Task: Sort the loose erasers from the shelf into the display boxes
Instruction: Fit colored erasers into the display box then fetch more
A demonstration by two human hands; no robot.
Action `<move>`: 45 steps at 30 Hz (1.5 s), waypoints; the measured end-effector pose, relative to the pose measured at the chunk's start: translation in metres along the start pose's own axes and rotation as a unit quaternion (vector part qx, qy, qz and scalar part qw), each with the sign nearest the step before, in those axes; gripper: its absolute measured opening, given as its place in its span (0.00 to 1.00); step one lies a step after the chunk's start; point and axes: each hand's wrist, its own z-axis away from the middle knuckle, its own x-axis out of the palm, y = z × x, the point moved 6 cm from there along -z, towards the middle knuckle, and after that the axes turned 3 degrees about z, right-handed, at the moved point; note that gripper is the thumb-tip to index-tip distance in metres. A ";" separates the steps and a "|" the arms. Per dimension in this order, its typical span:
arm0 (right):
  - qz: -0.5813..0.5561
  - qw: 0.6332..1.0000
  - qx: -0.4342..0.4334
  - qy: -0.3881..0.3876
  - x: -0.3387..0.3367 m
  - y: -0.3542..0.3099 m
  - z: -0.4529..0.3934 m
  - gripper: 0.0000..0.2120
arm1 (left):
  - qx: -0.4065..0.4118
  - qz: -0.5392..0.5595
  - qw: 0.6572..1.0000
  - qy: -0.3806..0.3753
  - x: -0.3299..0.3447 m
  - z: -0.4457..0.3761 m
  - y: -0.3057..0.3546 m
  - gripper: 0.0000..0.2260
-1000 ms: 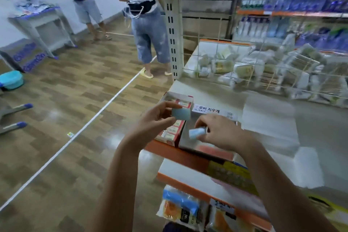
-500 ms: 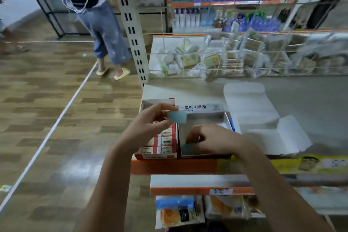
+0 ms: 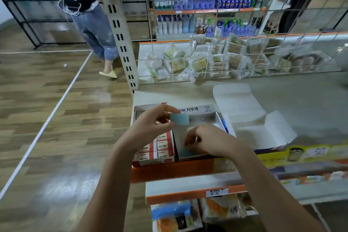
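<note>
Head view, looking down on a store shelf [image 3: 301, 103] w/ orange front edge. Left hand [image 3: 150, 128] raised over the boxes, thumb and forefinger pinching a light-blue eraser [image 3: 179, 119] by its left end; eraser held flat-side toward camera, above the seam between the two display boxes and clear of both. Right hand [image 3: 209, 142] reaches down into the white display box [image 3: 212, 117], fingers curled toward the box floor at its near-left corner, where a second blue eraser [image 3: 185, 151] lies; fingertips appear to touch or pinch it, but blur prevents telling which. White box otherwise shows bare floor; its back flap carries Korean print. Just left of it, touching side by side, stands the red-and-white display box [image 3: 153, 153], filled w/ rows of red-labelled "2B" erasers [image 3: 162, 146]; its far part is hidden by the left hand. To the right of the white box lies an opened, flattened white carton [image 3: 263, 130] on the grey shelf surface. Behind: a wire-grid divider [image 3: 226, 56] w/ bagged goods piled behind it; farther back, shelves of blue-capped bottles [image 3: 197, 2]. At left, wood-pattern floor [image 3: 47, 100] w/ a white line; a second person [image 3: 94, 30] in jeans and yellow slippers stands near the shelf upright. Below the shelf edge, packaged items [image 3: 177, 216] on a lower tier.
</note>
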 end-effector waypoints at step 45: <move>-0.020 0.966 0.223 0.130 -0.037 0.066 0.060 0.16 | 0.013 -0.321 0.937 -0.137 0.111 -0.057 0.008 0.07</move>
